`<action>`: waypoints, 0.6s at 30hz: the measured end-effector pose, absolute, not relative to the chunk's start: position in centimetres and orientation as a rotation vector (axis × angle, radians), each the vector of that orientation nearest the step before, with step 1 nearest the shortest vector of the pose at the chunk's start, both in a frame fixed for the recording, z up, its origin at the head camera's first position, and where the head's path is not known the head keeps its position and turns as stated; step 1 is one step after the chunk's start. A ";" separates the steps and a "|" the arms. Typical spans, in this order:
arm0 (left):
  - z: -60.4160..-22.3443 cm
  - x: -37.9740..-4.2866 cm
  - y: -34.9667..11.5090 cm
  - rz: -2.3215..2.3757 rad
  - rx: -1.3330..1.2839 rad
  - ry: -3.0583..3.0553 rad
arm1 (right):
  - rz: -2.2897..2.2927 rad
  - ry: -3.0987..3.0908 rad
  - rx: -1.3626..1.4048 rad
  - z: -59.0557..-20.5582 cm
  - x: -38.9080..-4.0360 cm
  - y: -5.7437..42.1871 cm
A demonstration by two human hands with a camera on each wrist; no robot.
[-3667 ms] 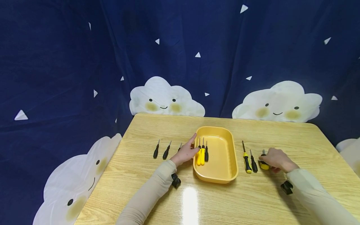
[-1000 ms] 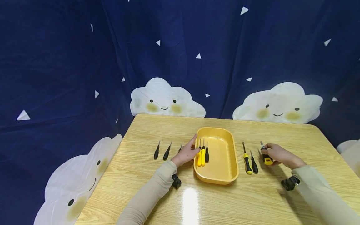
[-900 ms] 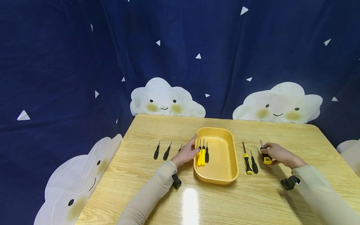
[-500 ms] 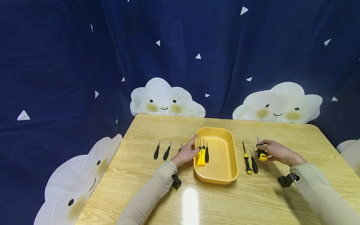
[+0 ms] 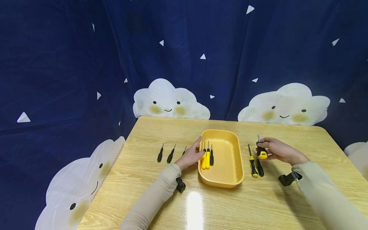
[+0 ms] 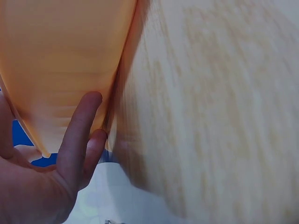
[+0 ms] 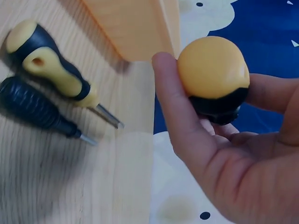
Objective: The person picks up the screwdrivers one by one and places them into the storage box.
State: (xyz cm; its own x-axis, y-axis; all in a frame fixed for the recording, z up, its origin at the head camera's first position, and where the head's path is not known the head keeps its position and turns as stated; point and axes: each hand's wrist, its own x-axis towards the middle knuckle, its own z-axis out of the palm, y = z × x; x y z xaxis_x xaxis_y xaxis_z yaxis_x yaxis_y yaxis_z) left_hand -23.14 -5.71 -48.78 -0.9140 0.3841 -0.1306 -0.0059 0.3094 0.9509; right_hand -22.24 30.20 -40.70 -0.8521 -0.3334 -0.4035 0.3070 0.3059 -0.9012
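Note:
A yellow-orange tray (image 5: pixel 220 184) sits mid-table. My left hand (image 5: pixel 189 157) holds its left wall, with the thumb over the rim; in the left wrist view the fingers (image 6: pixel 78 133) lie against the outer side. Inside the tray are two yellow-handled screwdrivers (image 5: pixel 207 159) and a black one (image 5: pixel 211 159). Off the table to the right, my right hand (image 5: pixel 280 149) grips a stubby black-and-yellow screwdriver (image 5: pixel 261 152) by its handle, shaft pointing away. Its rounded yellow end (image 7: pixel 212 67) faces the right wrist camera, and the shaft is hidden there.
Right of the tray lie a long black-and-yellow screwdriver (image 5: pixel 253 167) and a black screwdriver (image 5: pixel 260 169), partly below the held one. Left of it are black screwdrivers (image 5: pixel 159 155), one partly hidden by my left hand. A dark blue curtain (image 5: pixel 184 64) hangs behind the table.
My right hand has taken the stubby screwdriver off the table, raised it and carried it leftward, toward the tray. My left hand has stayed on the tray's left wall.

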 end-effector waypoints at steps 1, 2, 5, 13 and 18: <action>-48.8 -23.2 -5.7 1.639 0.340 2.245 | -1.590 2.044 -0.026 -40.6 -22.3 30.0; -48.8 -23.2 -5.7 1.640 0.340 2.244 | -1.591 2.041 -0.033 -40.4 -22.3 29.9; -48.7 -23.1 -5.7 1.636 0.337 2.247 | -1.598 2.029 -0.034 -40.1 -22.4 29.4; -48.6 -23.1 -5.7 1.637 0.330 2.247 | -1.643 1.997 -0.059 -39.4 -22.7 28.0; -48.6 -23.1 -5.6 1.643 0.321 2.237 | -1.642 2.011 -0.070 -39.2 -22.9 27.1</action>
State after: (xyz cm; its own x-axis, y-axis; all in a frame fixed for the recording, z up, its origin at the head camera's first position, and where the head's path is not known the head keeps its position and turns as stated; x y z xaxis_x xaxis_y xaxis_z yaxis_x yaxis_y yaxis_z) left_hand -23.07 -5.64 -48.64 -0.9146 0.3789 -0.1415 -0.0217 0.3033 0.9527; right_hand -22.94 27.13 -39.24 -0.8541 -0.3664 -0.3692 0.2884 0.2571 -0.9223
